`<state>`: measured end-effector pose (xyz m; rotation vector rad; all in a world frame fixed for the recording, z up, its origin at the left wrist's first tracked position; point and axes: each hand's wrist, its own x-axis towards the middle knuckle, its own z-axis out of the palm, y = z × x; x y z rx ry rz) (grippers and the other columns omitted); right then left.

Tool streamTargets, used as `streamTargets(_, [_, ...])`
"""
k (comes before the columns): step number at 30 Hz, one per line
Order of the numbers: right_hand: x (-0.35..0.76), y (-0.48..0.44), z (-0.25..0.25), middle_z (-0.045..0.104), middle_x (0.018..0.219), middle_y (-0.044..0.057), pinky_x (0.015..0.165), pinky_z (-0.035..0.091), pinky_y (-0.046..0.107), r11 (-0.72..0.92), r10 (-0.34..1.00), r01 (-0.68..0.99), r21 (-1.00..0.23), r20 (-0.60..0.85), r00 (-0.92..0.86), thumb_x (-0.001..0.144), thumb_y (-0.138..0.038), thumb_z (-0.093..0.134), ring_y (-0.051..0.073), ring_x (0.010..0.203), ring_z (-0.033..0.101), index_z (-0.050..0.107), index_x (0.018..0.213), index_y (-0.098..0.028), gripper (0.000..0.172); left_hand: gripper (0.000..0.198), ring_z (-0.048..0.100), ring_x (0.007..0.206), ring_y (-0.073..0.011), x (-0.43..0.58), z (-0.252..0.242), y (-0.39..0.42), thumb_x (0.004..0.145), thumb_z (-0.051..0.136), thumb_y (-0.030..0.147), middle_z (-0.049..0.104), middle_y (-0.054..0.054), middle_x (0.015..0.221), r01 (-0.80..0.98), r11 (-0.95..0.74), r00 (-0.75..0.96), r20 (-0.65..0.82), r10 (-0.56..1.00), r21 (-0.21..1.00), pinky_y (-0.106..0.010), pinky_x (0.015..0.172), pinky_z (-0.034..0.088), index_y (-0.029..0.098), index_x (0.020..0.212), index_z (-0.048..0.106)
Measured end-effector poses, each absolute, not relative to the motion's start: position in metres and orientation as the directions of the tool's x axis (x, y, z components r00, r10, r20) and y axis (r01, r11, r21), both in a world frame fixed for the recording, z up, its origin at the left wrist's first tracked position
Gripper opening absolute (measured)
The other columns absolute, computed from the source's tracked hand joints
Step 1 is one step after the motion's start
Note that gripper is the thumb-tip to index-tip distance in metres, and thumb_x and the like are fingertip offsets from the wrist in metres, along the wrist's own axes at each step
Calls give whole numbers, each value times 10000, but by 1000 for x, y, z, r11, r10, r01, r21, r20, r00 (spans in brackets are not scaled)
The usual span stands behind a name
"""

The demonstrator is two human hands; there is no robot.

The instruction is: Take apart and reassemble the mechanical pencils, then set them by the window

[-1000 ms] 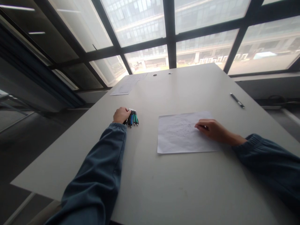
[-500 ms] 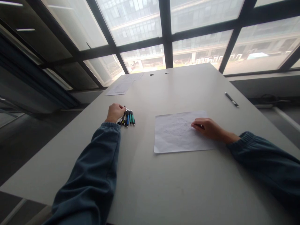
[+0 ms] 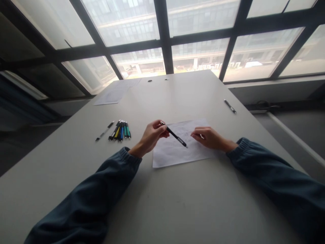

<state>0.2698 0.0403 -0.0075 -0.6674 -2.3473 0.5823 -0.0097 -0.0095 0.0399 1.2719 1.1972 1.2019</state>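
Between the thumb and fingers of my left hand (image 3: 150, 138) is a black pen (image 3: 177, 137), tilted with its tip down to the right above the sheet of paper (image 3: 172, 157). My right hand (image 3: 210, 139) rests on the right part of that sheet, its fingers curled in toward the thumb and no object showing in them. Faint marks cover the sheet's middle. Left of my left hand lies a bunch of pens (image 3: 121, 130) with black, yellow, blue and green barrels. Beside the bunch, a clear-and-black pen (image 3: 104, 131) lies apart.
Another dark pen (image 3: 230, 106) lies near the table's right edge. More printed sheets (image 3: 109, 95) lie at the far left of the white table (image 3: 172, 203). Two small round fittings sit at the far end, with large windows (image 3: 142, 62) behind.
My left hand has moved right from the bunch of pens to the sheet, now with the black pen in it. My right hand stays on the sheet. The view has turned right.
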Motion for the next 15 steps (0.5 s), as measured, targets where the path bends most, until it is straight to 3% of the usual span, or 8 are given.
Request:
streamTargets(4, [267,35,-8,698,791,38,632,469,273,630,702,230,-741,418,-577,984,-456,557,143,643,584,714,1061,-190,318,250,737,715,-157,9,17,-15,781,726,344,718,-19,765,-120,-78,-79,69,994,990,-318,746,630,188,869,552])
streamTargets(6, [265,33,-9,686,768,37,627,489,289,580,739,181,-794,420,-526,944,-490,617,155,649,589,715,1046,-192,330,253,755,759,-171,12,12,-16,794,732,346,730,-22,794,-124,-102,-103,89,991,987,-345,798,639,189,861,545])
streamTargets(9, [263,34,-10,689,787,47,625,487,312,561,791,185,-807,457,-406,928,-488,640,172,679,585,736,973,-210,297,290,764,797,-201,11,9,-16,803,758,388,747,-49,837,-36,-156,-71,153,986,987,-378,803,648,180,899,581])
streamTargets(15, [271,41,-15,655,795,39,575,457,299,542,832,176,-822,493,-254,919,-432,661,155,657,562,770,1010,-217,257,377,759,776,-201,1,-1,-11,770,818,434,758,-69,855,184,-308,-86,328,941,933,-339,767,639,160,1001,700])
